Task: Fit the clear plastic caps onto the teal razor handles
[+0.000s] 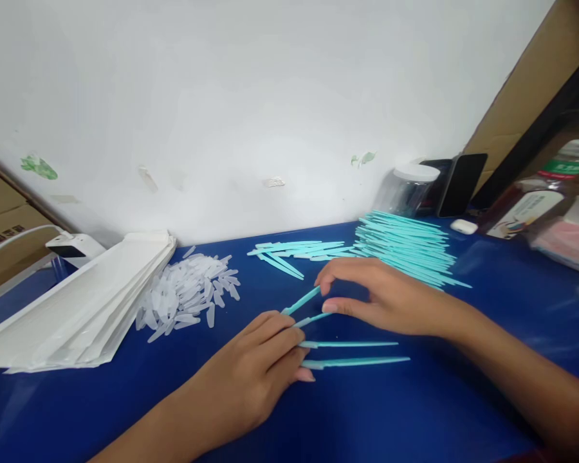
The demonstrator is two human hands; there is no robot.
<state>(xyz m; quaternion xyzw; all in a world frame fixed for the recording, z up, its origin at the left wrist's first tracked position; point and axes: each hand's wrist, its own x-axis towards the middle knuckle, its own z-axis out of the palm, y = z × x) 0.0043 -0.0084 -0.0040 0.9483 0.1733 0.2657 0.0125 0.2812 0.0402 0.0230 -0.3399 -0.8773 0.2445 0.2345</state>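
Observation:
Several slim turquoise eyebrow razors [357, 344] fan out from my left hand [265, 360], held at their pale capped ends between the fingers. My right hand [376, 296] is bent over the two upper ones. Its index fingertip meets the far end of the top razor [303, 300], and the thumb is at the end of the razor just below. Behind my right hand lies a big heap of turquoise razors [403, 247]. A looser group of razors [299, 249] lies to its left. A pile of translucent blade caps [188, 292] is left of my hands.
White paper sleeves [77, 296] are stacked at the left, beside a white device [74, 247] with a cable. A clear jar [410, 186], a dark phone [460, 185], a small white case [464, 226] and a labelled bottle [525, 206] stand at the back right of the blue table [390, 411].

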